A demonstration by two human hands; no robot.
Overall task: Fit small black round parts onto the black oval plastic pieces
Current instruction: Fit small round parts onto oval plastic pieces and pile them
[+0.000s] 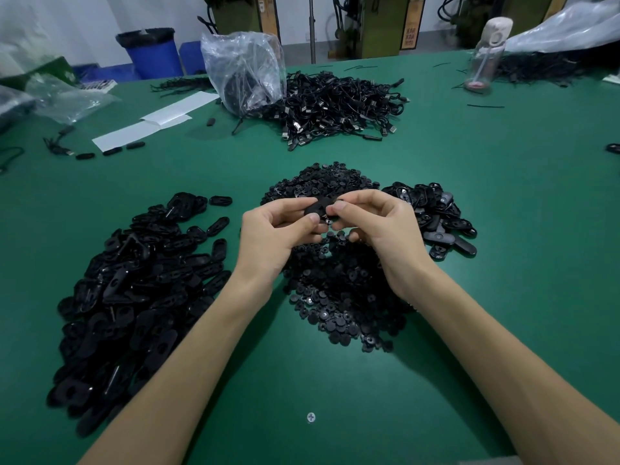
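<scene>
My left hand point(273, 234) pinches a black oval plastic piece point(318, 205) above the middle of the green table point(503, 330). My right hand point(382, 226) meets it from the right, thumb and fingers closed on a small black round part point(328, 222) held against the oval piece. Under both hands lies a pile of small round parts point(342, 290). A big heap of oval pieces point(134, 290) lies to the left. A smaller heap of oval pieces point(436, 216) lies to the right.
A mound of black cables point(335, 105) and a clear plastic bag point(245, 68) sit at the back centre. White paper strips point(151, 124) lie back left. A drink bottle point(486, 55) stands back right. A screw head point(311, 417) shows near the front edge.
</scene>
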